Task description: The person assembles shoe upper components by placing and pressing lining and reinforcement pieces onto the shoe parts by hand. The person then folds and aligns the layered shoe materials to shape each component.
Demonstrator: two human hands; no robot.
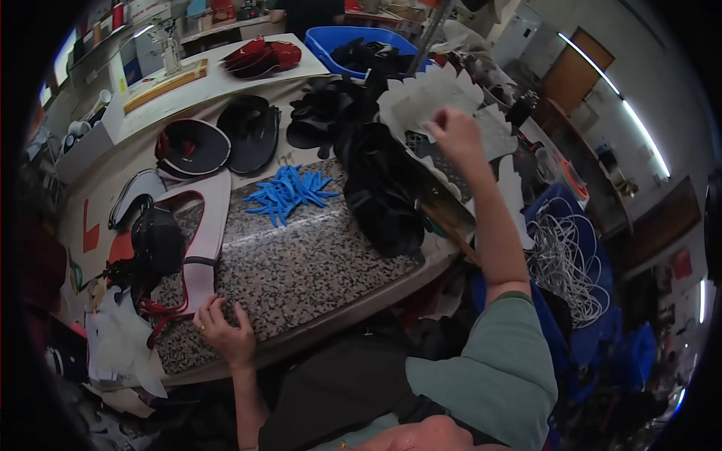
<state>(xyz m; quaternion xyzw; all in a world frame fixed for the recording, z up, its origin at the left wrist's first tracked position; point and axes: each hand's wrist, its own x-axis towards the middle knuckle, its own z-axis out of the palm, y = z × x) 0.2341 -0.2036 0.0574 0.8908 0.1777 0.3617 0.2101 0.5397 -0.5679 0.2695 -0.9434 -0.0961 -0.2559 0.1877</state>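
Observation:
My left hand (226, 331) rests at the near end of a long pale strip of material (201, 279) with red edging. Its fingers are curved, the thumb stands apart, and the fingertips touch the strip's tip. My right hand (456, 135) is raised at the far right, over white scalloped sheets (421, 96). Its fingers are closed; whatever they may hold cannot be made out. Between the hands, a speckled stone slab (301, 274) carries a heap of blue pointed pieces (289, 193). Glossy black material (380, 192) lies at the slab's right end.
Dark, rounded shaped pieces (192, 146) sit beyond the slab at the left. Red glossy pieces (263, 57) lie on a white raised board (218, 79). A blue tub (320, 46) stands at the back. Tangled white cord (564, 259) fills a blue container at the right.

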